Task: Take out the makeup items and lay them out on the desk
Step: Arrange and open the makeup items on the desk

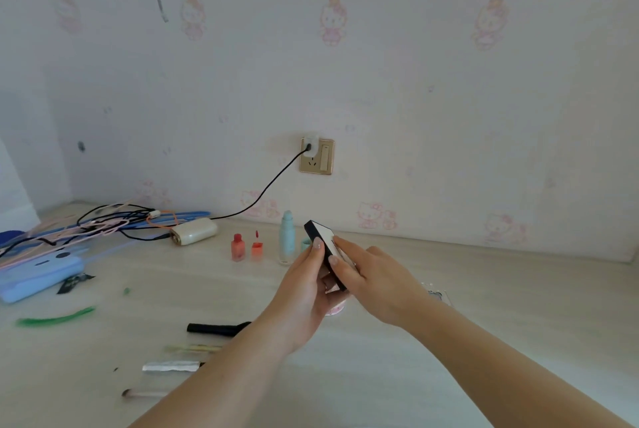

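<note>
Both hands raised above the pale wood-grain tabletop [449, 289], meeting on one flat rectangular compact with black edges and a white face [323, 237]. Compact is tilted, its far corner up, held clear of the surface, just in front of the tall pale-teal bottle [286, 237].

Left hand [304, 293]: fingers curled round the compact's near edge from below, thumb laid along the black side. Right hand [377, 275]: fingers pressed together on the white face, fingertips at the upper part, thumb clamped on the black edge. Both grips closed on the compact.

Landmark: the teal bottle, standing upright near the wall.
- Just left of it: small red-orange nail polish bottle [238, 248] and a small coral tube with a red wand cap [257, 248], both upright, side by side.
- Just right of it, partly hidden by the compact: low teal round thing [305, 244]; cannot tell what.
- Nearer than the bottle, under the hands: round pink-rimmed item [334, 308], mostly hidden.
- Nearer and left: black cylindrical stick [214, 328], a yellowish clear stick [193, 348], a silver foil-like tube [171, 366], a pinkish slim stick [141, 393], all lying flat, well apart from the bottle.
- Far left: cream-white charger block [195, 230], tangle of black, pink and blue cables [103, 223], light-blue pouch [38, 275], blurred green strip [55, 317].
- Behind, on the wall: gold socket plate [317, 156] with a white plug and black cord.
</note>
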The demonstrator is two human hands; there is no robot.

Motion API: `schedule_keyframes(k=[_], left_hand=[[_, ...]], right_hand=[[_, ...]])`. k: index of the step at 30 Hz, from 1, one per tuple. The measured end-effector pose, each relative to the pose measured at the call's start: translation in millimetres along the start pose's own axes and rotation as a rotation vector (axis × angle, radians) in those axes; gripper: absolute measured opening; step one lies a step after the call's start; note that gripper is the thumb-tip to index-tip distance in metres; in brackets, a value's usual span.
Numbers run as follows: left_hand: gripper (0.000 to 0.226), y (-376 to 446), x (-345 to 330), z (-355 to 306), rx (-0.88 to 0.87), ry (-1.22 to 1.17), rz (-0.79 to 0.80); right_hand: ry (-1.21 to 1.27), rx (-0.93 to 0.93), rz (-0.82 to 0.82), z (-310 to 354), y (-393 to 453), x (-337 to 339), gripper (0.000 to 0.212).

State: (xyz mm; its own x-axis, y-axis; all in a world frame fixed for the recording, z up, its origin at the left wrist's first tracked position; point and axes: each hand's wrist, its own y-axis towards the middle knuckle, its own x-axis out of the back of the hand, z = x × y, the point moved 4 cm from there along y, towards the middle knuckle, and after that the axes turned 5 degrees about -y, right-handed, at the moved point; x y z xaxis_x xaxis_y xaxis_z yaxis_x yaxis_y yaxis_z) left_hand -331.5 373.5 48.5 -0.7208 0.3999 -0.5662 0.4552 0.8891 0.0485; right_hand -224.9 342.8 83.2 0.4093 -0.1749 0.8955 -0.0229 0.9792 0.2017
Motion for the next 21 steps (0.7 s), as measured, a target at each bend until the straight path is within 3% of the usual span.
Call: schedule_keyframes(k=[4, 13, 18, 21], left_hand=[[0.044, 21, -16, 12, 0.069, -0.061, -0.063], [0.037, 76, -11, 37, 0.184, -0.230, -0.298], [0.031, 110, -14, 43, 0.230, -0.223, -0.371], [0.026, 129, -15, 49, 0.233, -0.126, -0.378]], right_hand=[[-0.132, -0.031, 0.058, -10, 4, 12, 0.048], [0.525, -0.487, 0.132, -83, 46, 37, 0.041], [0.912, -0.620, 0.008, -138, 65, 34, 0.034], [0.963, -0.647, -0.039, -162, 74, 23, 0.033]])
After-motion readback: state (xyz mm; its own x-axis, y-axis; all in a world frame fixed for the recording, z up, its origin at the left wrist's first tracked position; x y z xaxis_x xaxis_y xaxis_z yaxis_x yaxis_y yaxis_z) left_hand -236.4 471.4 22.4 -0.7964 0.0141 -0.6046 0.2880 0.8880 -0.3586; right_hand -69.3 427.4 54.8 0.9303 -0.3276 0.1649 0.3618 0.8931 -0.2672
